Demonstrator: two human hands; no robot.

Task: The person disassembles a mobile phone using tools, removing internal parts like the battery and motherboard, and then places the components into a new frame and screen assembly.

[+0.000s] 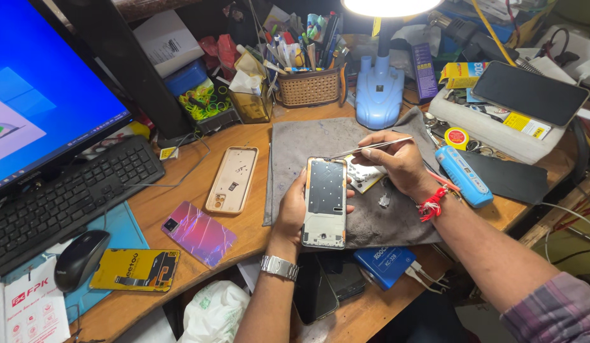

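Two hands are on it: your left hand [294, 213] is wrapped round the opened phone frame [325, 202] from its left edge, holding it just above the grey mat [371, 222] on the bench [181, 197], long axis running away from you. Your right hand [396, 162] is pinched shut on the slim metal tweezers [371, 147], which lie crosswise to that axis, tips pointing left at the frame's top right corner. That makes the right hand the working one, up and to the right of the frame, with the beige phone case [231, 180] left of the mat.
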